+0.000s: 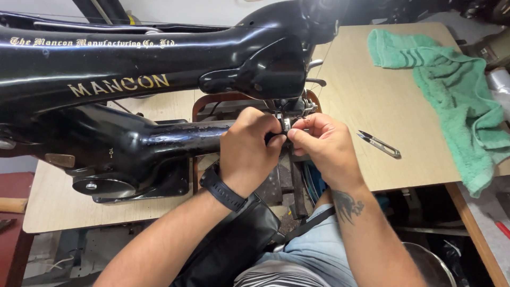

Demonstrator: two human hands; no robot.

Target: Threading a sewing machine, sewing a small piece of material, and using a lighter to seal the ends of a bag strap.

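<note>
Beneath the head of a black sewing machine (133, 79), 2 hands meet at its cylinder arm's tip. Left hand (249, 146) curls shut around the arm's end; right hand (324, 146) pinches a small metal part (287, 125), largely hidden by fingers. Right of the grip lie thread snips (380, 143) and a green towel (451, 85), cut off at the frame's edge.

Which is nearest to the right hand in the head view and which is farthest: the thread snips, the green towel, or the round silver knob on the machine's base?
From the right hand:
1. Thread snips, just to its right on the table.
2. Green towel, farther right, by the table's edge.
3. Round silver knob, far left on the machine's base.
</note>
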